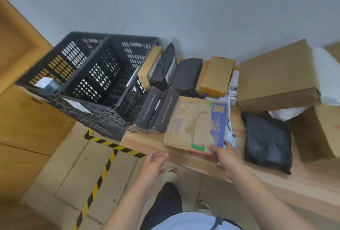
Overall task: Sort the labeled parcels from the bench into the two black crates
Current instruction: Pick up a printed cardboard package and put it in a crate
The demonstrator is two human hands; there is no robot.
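1. The bench (257, 178) is crowded with parcels (267, 137).
2. The black crates (95, 75) are set at its left end, within reach.
3. A printed carton (195, 125) at the front edge is gripped by the right hand (227, 159) — seemingly for lifting.
4. The left hand (155, 163) is held slack, empty.

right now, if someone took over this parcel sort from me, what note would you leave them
Right hand grips the near corner of the printed cardboard box, which lies on the bench.
Left hand is open and holds nothing, by the bench edge.
Done: one small parcel lies in the outer crate; none shows in the inner crate.
Left: the printed box, two black boxes, black bags, brown boxes.
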